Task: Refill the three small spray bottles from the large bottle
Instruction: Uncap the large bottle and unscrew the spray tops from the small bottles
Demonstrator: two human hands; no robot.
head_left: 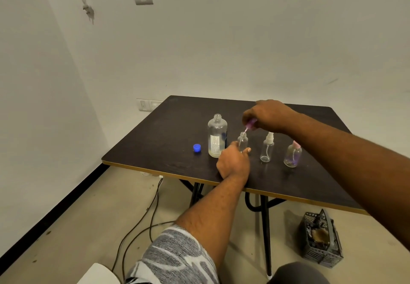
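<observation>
While the left hand wraps the open small bottle, upright on the dark table, the right hand pinches a purple spray cap w/ tube angled down at its neck. Large bottle upright, uncapped, clear, nearly empty; blue cap beside. Two capped small btls stand right; contents hard to tell.

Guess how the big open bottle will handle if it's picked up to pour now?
The large bottle looks nearly empty, only a thin layer of liquid at its base, so probably light and easy to tip if nudged. Its clear plastic wall likely flexes a little under a squeeze. Its blue cap lies off on the table, so tilting will spill.
</observation>
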